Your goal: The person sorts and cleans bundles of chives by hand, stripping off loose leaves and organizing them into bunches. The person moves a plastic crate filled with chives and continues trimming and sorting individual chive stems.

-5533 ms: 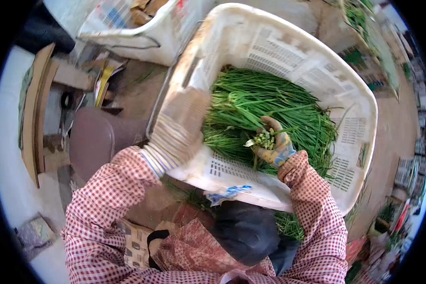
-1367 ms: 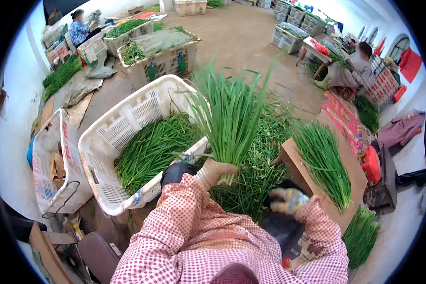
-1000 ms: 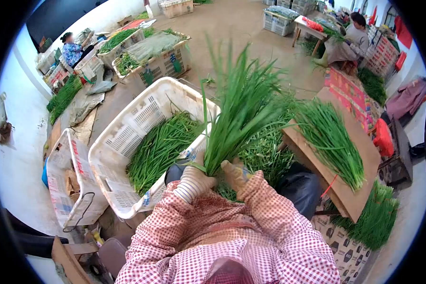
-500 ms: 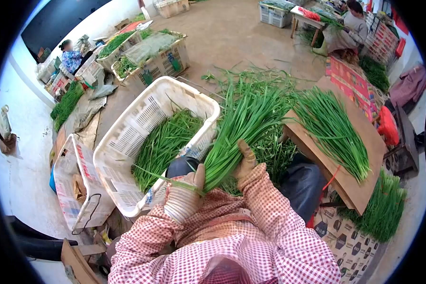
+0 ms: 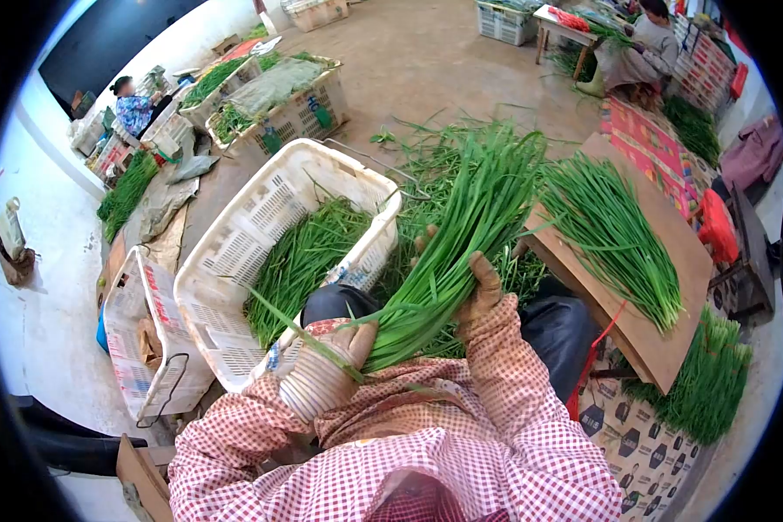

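A big bunch of garlic chives (image 5: 457, 239) slants across my lap, its leaf tips pointing away to the upper right. My left hand (image 5: 335, 352), in a pale striped glove, is closed around the lower end, where a stray leaf sticks out to the left. Further up the stalks, my gloved right hand (image 5: 478, 291) wraps the bunch from below, thumb on the near side and fingertips showing on the far side. Beside it, on a brown board (image 5: 683, 230), lies another bunch of chives (image 5: 613, 235). Loose leaves (image 5: 417, 165) are heaped beyond my hands.
A white plastic crate (image 5: 226, 226) holding loose leaves stands at my left, with a smaller crate (image 5: 152, 348) beside it. More chives (image 5: 713, 383) stand under the board. Two people (image 5: 133, 109) sit farther off among full crates (image 5: 317, 104) and a low table (image 5: 565, 26).
My left hand has moved down and left with the stalk ends. My right hand has shifted right and up, its fingertips now showing beyond the bunch, which leans more to the right.
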Available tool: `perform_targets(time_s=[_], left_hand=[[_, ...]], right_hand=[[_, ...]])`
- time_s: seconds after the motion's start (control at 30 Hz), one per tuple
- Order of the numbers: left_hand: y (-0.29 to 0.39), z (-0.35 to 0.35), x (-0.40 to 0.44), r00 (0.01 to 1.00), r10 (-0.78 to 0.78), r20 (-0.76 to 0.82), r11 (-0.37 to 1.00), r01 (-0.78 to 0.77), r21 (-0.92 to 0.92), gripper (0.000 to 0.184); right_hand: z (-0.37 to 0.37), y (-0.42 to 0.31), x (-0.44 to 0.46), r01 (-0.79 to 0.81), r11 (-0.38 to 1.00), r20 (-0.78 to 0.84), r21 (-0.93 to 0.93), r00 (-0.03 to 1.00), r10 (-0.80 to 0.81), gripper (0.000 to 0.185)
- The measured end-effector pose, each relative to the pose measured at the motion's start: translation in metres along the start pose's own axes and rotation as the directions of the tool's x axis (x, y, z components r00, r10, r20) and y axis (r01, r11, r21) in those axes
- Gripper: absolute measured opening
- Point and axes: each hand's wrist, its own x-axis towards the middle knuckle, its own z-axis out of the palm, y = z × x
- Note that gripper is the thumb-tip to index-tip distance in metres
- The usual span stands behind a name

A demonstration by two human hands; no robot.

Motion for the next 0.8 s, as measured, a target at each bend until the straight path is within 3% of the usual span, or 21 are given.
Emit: perform_targets(time_s=[0.1, 0.17, 0.23, 0.3, 0.37, 0.4, 0.43, 0.5, 0.53, 0.57, 0.6, 0.63, 0.67, 0.7, 0.73, 0.77, 0.8], left_hand=[[0.008, -0.008, 0.014, 0.992, -0.054, 0.117, 0.998, 0.055, -0.003, 0.052], [0.006, 0.000, 0.021, 0.999, 0.015, 0.047, 1.000, -0.016, 0.020, 0.054], [0.011, 0.001, 0.033, 0.998, 0.033, 0.052, 0.999, -0.031, -0.037, 0.054], [0.009, 0.005, 0.048, 0.994, 0.041, 0.105, 0.999, -0.038, -0.030, 0.057], [-0.002, 0.024, 0.065, 0.991, 0.116, 0.071, 0.986, -0.106, -0.129, 0.062], [-0.006, 0.031, 0.077, 0.990, 0.136, 0.029, 0.976, -0.129, -0.175, 0.067], [-0.014, 0.043, 0.089, 0.990, 0.140, -0.002, 0.957, -0.135, -0.256, 0.074], [-0.018, 0.035, 0.115, 0.945, -0.056, 0.323, 0.992, 0.090, -0.090, 0.089], [-0.034, 0.049, 0.117, 0.914, -0.085, 0.396, 0.995, 0.055, 0.086, 0.088], [-0.040, 0.050, 0.123, 0.815, -0.236, 0.530, 0.966, 0.140, 0.216, 0.085], [-0.046, 0.050, 0.129, 0.674, -0.375, 0.636, 0.917, 0.169, 0.362, 0.082], [-0.038, 0.042, 0.130, 0.553, -0.395, 0.734, 0.900, 0.070, 0.431, 0.064], [-0.031, 0.034, 0.131, 0.417, -0.404, 0.814, 0.885, -0.046, 0.463, 0.048], [-0.024, 0.019, 0.120, 0.454, -0.275, 0.848, 0.937, -0.070, 0.341, 0.041], [-0.010, -0.010, 0.117, 0.463, -0.111, 0.879, 0.992, -0.002, 0.126, 0.051], [-0.016, 0.004, 0.112, 0.510, 0.102, 0.854, 0.981, 0.089, -0.170, 0.048], [-0.016, 0.015, 0.103, 0.644, 0.215, 0.734, 0.798, 0.317, -0.512, 0.042]], right_hand=[[0.003, -0.024, -0.001, 0.025, 0.999, 0.002, -0.035, 1.000, -0.025, 0.071], [0.009, -0.044, -0.006, 0.149, 0.960, 0.011, -0.235, 0.988, -0.151, 0.071], [0.009, -0.056, -0.010, 0.154, 0.968, 0.008, -0.198, 0.988, -0.156, 0.068], [0.008, -0.066, -0.014, 0.288, 0.927, -0.042, -0.242, 0.951, -0.306, 0.065], [0.009, -0.083, -0.021, 0.266, 0.909, -0.114, -0.322, 0.942, -0.316, 0.062], [0.022, -0.092, -0.021, 0.234, 0.842, -0.151, -0.485, 0.926, -0.345, 0.063], [0.016, -0.103, -0.020, 0.210, 0.830, -0.168, -0.517, 0.926, -0.339, 0.064], [-0.013, -0.124, -0.009, 0.187, 0.897, -0.154, -0.402, 0.951, -0.267, 0.065], [-0.038, -0.138, 0.000, 0.147, 0.974, -0.081, -0.174, 0.983, -0.163, 0.066], [-0.070, -0.152, 0.011, -0.020, 0.979, 0.099, 0.203, 0.995, 0.000, 0.068], [-0.097, -0.163, 0.025, -0.316, 0.814, 0.341, 0.487, 0.927, 0.156, 0.069], [-0.118, -0.171, 0.035, -0.526, 0.658, 0.520, 0.539, 0.822, 0.232, 0.070], [-0.111, -0.168, 0.040, -0.404, 0.818, 0.517, 0.410, 0.841, 0.157, 0.070], [-0.120, -0.161, 0.050, -0.418, 0.828, 0.575, 0.375, 0.805, 0.146, 0.067], [-0.129, -0.155, 0.059, -0.426, 0.839, 0.631, 0.338, 0.764, 0.134, 0.065], [-0.138, -0.149, 0.068, -0.430, 0.851, 0.683, 0.302, 0.720, 0.121, 0.063], [-0.135, -0.134, 0.079, -0.184, 0.901, 0.560, 0.393, 0.825, -0.076, 0.061]])
